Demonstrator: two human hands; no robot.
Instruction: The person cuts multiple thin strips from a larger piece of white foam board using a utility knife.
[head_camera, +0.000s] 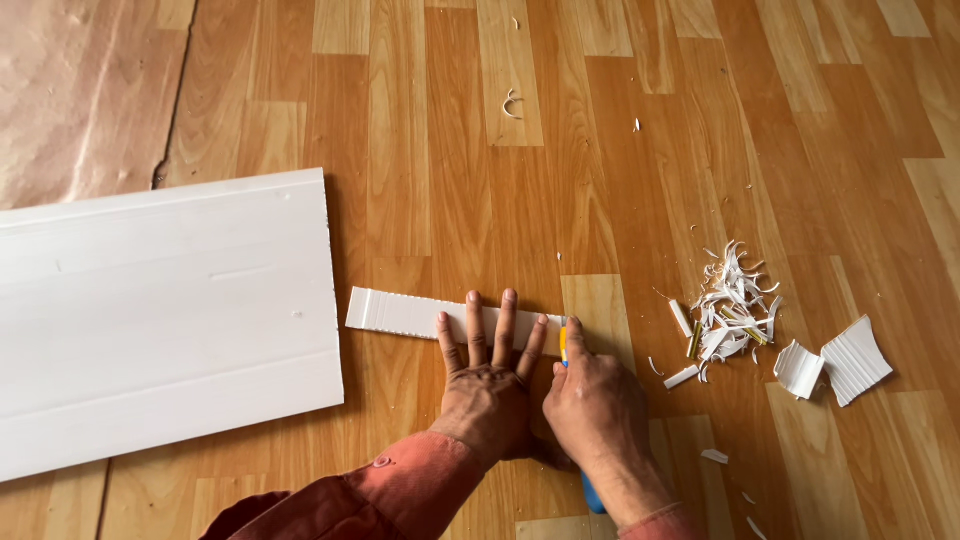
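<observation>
**A room under renovation, work done on the floor**

This looks like a home interior being fitted out. Wood-pattern laminate flooring (620, 130) covers the ground, brown protective paper (80, 90) lies in one corner, and a white ribbed wall panel (160, 320) rests beside scattered white plastic shavings (735, 300).

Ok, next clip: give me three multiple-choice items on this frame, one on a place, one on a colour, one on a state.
1. Where is the left hand?
A. flat on the white strip
B. on the big white panel
C. in the air

2. What colour is the knife near its tip?
A. red
B. yellow
C. green

3. How does the strip lie?
A. standing on edge
B. rolled up
C. flat on the wooden floor

Answers: 1 A, the fingers spread over the strip. 2 B, yellow shows above the right hand. 3 C, it lies flat beside the panel, shavings to its right.
</observation>
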